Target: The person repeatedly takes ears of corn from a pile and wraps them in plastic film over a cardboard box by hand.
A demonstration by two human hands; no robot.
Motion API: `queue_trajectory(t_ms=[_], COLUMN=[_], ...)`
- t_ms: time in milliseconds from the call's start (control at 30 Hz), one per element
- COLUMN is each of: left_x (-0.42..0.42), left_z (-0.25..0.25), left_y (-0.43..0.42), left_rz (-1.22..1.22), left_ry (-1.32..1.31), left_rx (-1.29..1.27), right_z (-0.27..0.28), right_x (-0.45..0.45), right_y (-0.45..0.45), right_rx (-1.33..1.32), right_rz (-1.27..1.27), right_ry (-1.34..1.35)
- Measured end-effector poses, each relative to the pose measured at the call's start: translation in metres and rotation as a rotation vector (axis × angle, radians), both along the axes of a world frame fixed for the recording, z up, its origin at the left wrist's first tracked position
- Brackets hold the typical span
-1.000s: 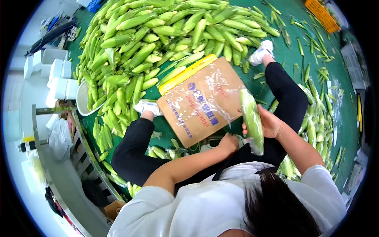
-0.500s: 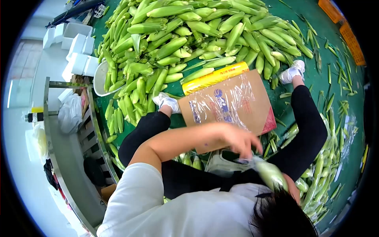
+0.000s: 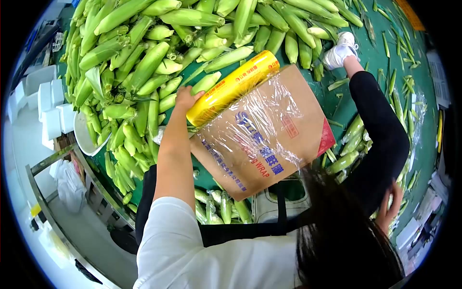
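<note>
My left hand (image 3: 186, 98) reaches forward to the left end of the yellow film roll (image 3: 233, 86), thumb apart from the fingers, holding nothing visible. Just beyond it lies an unwrapped green corn ear (image 3: 206, 83). The roll rests along the far edge of a brown cardboard box (image 3: 255, 137), which has clear film stretched over its top. At the lower right, beside my thigh, my right hand (image 3: 391, 207) is partly hidden by hair; its visible fingers are apart with nothing between them. Film-wrapped ears (image 3: 344, 161) lie near that side.
A big heap of corn (image 3: 144, 67) covers the floor ahead and left, beside a white basin (image 3: 86, 135). More wrapped ears (image 3: 226, 207) lie below the box. A metal frame (image 3: 45, 192) and white foam boxes (image 3: 50, 123) stand at the left.
The wrapped ear has left my right hand, which moved down and right. My left hand has moved away from the ear, forward and left to the roll. The view has shifted.
</note>
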State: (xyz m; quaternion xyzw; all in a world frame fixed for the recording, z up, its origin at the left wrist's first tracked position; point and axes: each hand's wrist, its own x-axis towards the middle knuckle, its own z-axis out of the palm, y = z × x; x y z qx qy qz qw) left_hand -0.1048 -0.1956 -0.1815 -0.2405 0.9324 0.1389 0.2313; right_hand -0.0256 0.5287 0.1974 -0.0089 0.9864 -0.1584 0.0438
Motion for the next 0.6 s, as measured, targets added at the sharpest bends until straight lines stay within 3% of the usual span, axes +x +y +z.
queue_trajectory(t_ms=[67, 133, 167, 233, 267, 333, 400, 433, 500, 600], left_x=[0.004, 0.014, 0.022, 0.036, 0.041, 0.049, 0.055, 0.060, 0.075, 0.079], left_z=[0.027, 0.081, 0.109, 0.155, 0.173, 0.206, 0.205, 0.206, 0.182, 0.184], left_y=[0.014, 0.042, 0.058, 0.096, 0.121, 0.163, 0.195, 0.207, 0.214, 0.220], left_rz=[0.016, 0.129, 0.188, 0.217, 0.220, 0.136, -0.009, -0.023, 0.000, -0.031], left_ry=[0.205, 0.403, 0.513, 0.855, 0.945, 0.938, 0.771, 0.659, 0.676, 0.637], left_rx=[-0.101, -0.228, -0.277, -0.201, -0.166, 0.082, 0.028, 0.051, 0.064, 0.147], right_z=[-0.039, -0.082, -0.122, -0.161, -0.165, -0.197, -0.195, -0.197, -0.203, -0.188], right_x=[-0.082, -0.126, -0.133, -0.130, -0.122, -0.111, -0.111, -0.112, -0.119, -0.134], right_y=[-0.089, -0.155, -0.182, -0.241, -0.263, -0.277, -0.289, -0.283, -0.255, -0.279], right_rx=[-0.330, -0.351, -0.412, -0.271, -0.189, -0.122, -0.056, -0.392, -1.055, -0.913], right_rz=[0.053, 0.132, 0.246, 0.111, 0.173, 0.218, 0.226, 0.149, -0.022, 0.472], right_ry=[0.062, -0.226, -0.087, -0.263, -0.277, -0.233, -0.328, -0.449, -0.688, -0.043])
